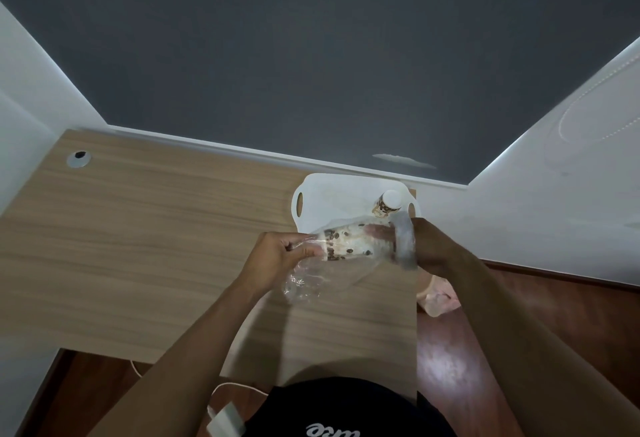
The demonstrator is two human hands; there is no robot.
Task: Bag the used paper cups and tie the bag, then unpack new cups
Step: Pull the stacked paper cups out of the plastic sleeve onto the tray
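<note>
A clear plastic bag [311, 275] hangs over the wooden desk between my hands. Inside it lies a stack of white paper cups [349, 241] with brown spots, on its side. My left hand [277, 251] pinches the bag's left end beside the cups' rim. My right hand [427, 246] grips the bag's right end, and its fingers show through the plastic. Behind them a white tray [329, 201] holds one more spotted paper cup [387, 204], standing upside down near the tray's right handle.
The wooden desk [156, 246] runs left, with a cable hole [79, 158] at its far left corner. A pinkish bag [438, 298] lies on the red-brown floor right of the desk. White walls close in on both sides. A white cable and plug [225, 419] hang below the desk's front edge.
</note>
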